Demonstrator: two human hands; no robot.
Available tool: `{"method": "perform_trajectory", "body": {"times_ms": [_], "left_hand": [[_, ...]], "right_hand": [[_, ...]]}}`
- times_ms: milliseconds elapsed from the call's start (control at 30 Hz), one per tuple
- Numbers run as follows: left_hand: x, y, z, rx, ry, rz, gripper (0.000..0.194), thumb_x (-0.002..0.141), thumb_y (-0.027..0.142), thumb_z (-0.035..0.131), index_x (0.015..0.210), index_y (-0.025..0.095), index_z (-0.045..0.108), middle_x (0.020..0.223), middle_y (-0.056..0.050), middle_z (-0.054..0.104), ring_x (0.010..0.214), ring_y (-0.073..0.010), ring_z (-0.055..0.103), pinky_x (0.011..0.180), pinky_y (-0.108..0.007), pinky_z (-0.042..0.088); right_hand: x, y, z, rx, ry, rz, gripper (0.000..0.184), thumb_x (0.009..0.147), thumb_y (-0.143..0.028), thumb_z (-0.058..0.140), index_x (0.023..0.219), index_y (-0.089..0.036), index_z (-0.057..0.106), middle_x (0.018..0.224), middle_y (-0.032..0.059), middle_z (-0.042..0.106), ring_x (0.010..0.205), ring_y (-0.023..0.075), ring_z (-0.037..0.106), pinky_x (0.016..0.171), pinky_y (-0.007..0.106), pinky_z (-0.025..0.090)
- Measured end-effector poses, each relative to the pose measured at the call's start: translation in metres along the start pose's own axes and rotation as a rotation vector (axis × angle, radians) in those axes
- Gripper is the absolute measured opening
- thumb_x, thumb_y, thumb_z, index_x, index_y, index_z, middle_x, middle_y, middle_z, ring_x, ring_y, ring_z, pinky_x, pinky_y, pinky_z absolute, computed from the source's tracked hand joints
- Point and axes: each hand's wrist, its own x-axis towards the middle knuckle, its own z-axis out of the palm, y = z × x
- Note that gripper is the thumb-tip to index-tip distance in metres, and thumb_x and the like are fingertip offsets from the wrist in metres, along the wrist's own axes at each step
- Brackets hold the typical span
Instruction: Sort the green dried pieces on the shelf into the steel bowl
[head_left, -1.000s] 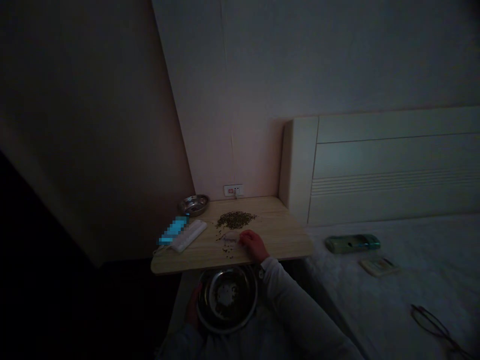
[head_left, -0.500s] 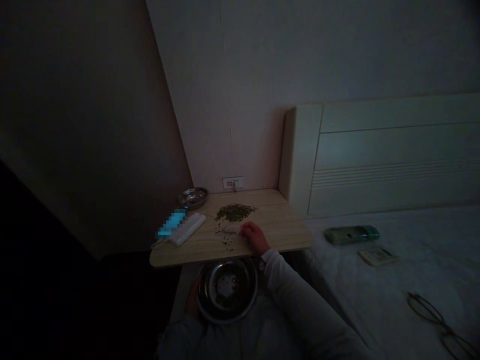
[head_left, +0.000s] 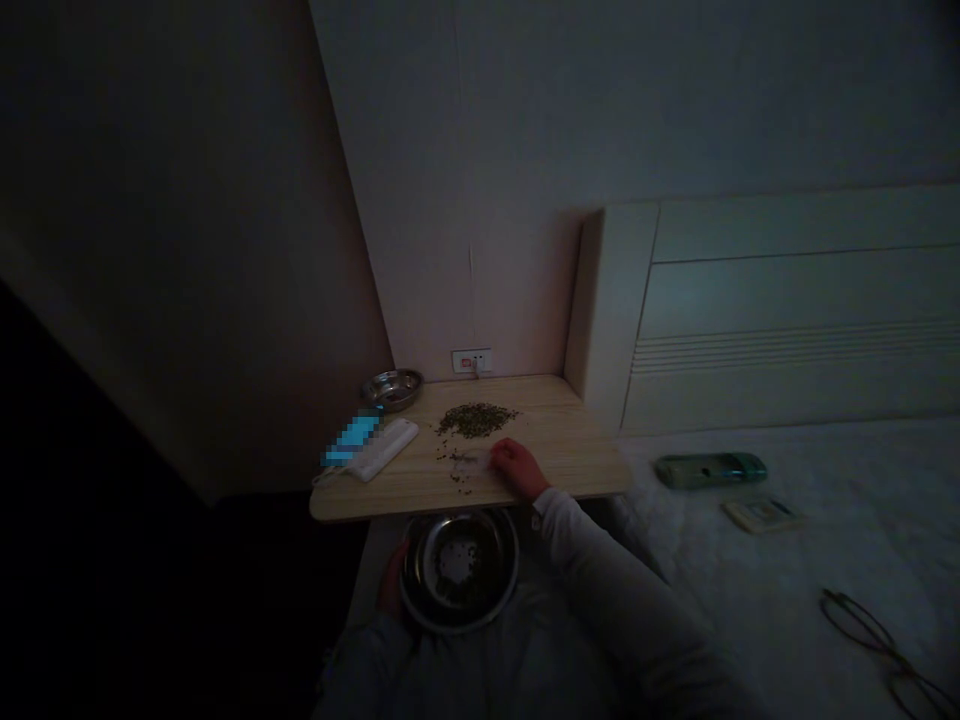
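My left hand [head_left: 393, 582] grips the left rim of a round steel bowl [head_left: 510, 575], held below the table's front edge. Small green grains, perhaps beans, lie scattered inside the bowl. Over the wooden bedside table [head_left: 562, 440], my right hand [head_left: 519, 468] pinches a thin, translucent flat piece [head_left: 477, 464]; its exact kind is too dim to make out. Behind that piece spreads a pile of the same green grains [head_left: 477, 419]. A few stray grains [head_left: 459, 480] lie around the piece, toward the front edge.
On the table's left are a smaller steel bowl [head_left: 393, 389], a phone with a blurred-out screen [head_left: 352, 437] and a white power strip [head_left: 384, 449]. A wall socket [head_left: 471, 361] is behind. The bed on the right holds a green case [head_left: 710, 469], a small flat box [head_left: 761, 515] and glasses [head_left: 862, 622].
The view has shifted slightly, moving the scene a little right and up. The translucent piece in my right hand looks flatter and slightly nearer the front edge. My left hand keeps the bowl.
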Motion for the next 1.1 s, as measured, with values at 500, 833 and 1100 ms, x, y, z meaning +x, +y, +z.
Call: {"method": "perform_trajectory", "body": {"times_ms": [500, 833, 1100], "left_hand": [[0.004, -0.004, -0.001, -0.005, -0.014, -0.027, 0.021, 0.067, 0.016, 0.043, 0.058, 0.013, 0.062, 0.058, -0.007, 0.065, 0.077, -0.0204, 0.059, 0.080, -0.032, 0.039], [0.001, -0.005, 0.003, -0.003, -0.054, -0.129, 0.019, 0.066, 0.021, 0.046, 0.067, 0.012, 0.063, 0.063, -0.008, 0.066, 0.077, -0.0219, 0.059, 0.077, -0.033, 0.041], [0.009, -0.008, -0.010, 0.010, -0.084, -0.172, 0.019, 0.066, 0.022, 0.047, 0.062, 0.012, 0.062, 0.059, -0.008, 0.066, 0.066, -0.0208, 0.060, 0.074, -0.033, 0.042]], "right_hand": [[-0.009, -0.005, 0.001, -0.274, 0.049, -0.054, 0.009, 0.059, -0.019, 0.043, 0.066, -0.016, 0.048, 0.055, -0.0034, 0.050, 0.054, 0.0086, 0.045, 0.053, 0.020, 0.034], [-0.010, -0.006, -0.001, -0.281, 0.030, -0.043, 0.008, 0.059, -0.018, 0.043, 0.065, -0.016, 0.048, 0.053, -0.0037, 0.051, 0.051, 0.0080, 0.044, 0.051, 0.019, 0.033], [-0.010, -0.002, -0.001, -0.184, 0.034, -0.030, 0.008, 0.059, -0.018, 0.042, 0.065, -0.017, 0.047, 0.052, -0.0047, 0.050, 0.049, 0.0073, 0.043, 0.050, 0.019, 0.033]]}}
